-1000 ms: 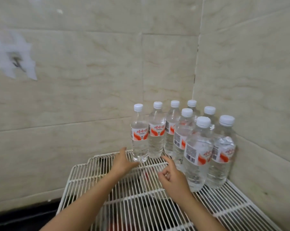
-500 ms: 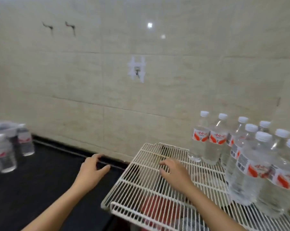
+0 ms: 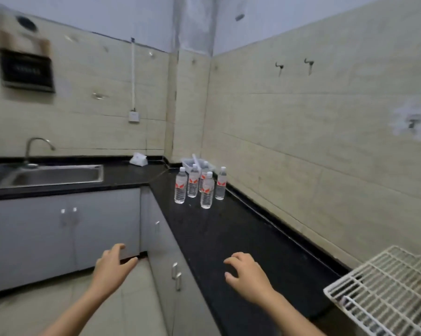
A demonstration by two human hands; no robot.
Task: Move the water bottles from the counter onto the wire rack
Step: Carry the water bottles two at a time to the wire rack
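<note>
1. Task items. 5 water bottles (image 3: 207, 190) can be counted standing upright in a tight cluster on the black counter (image 3: 229, 238), near the far inner corner and close to the tiled wall. All have white caps and red-and-white labels. A white basket (image 3: 189, 162) sits directly behind the cluster.

2. Wire rack. The white wire rack (image 3: 386, 287) shows at the lower right edge of the view, at the near end of the same counter run. Only its left corner is visible, and no bottle shows on that part.

3. Left hand. The left hand (image 3: 112, 267) is held out in front of the grey cabinets (image 3: 103, 221), off the counter edge. Its fingers (image 3: 115, 251) are loosely extended with the thumb spread, and they grasp nothing.

4. Right hand. The right hand (image 3: 248, 272) is palm-down over the near part of the counter. Its fingers (image 3: 233, 259) are relaxed and slightly bent, and they grasp nothing. Whether the fingertips touch the counter surface cannot be told.

5. Relation. The bottles stand well apart from both hands, farther along the counter ahead of the fingertips. The rack lies to the right of the right hand.

6. Surroundings. A steel sink (image 3: 57, 175) with a faucet (image 3: 37, 146) occupies the left counter run.
</note>
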